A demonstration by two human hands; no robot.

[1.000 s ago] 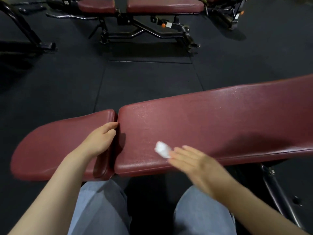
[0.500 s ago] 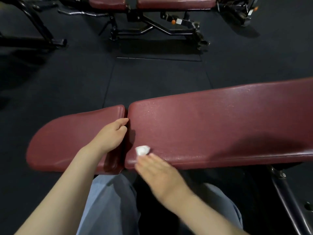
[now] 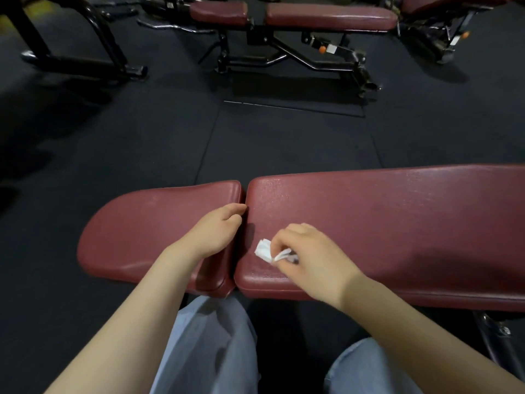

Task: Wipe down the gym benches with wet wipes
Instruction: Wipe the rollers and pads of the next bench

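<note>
Pinching a crumpled white wet wipe (image 3: 264,250) near the long pad's (image 3: 383,223) left edge, the right hand's (image 3: 315,257) grip stays narrow, while the left hand (image 3: 216,231) curls, holding nothing, on the short pad's (image 3: 147,231) right edge.

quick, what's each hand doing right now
Left hand: holds nothing, loosely curled on the seat pad by the gap.
Right hand: closed, pinching the wipe on the back pad.
</note>
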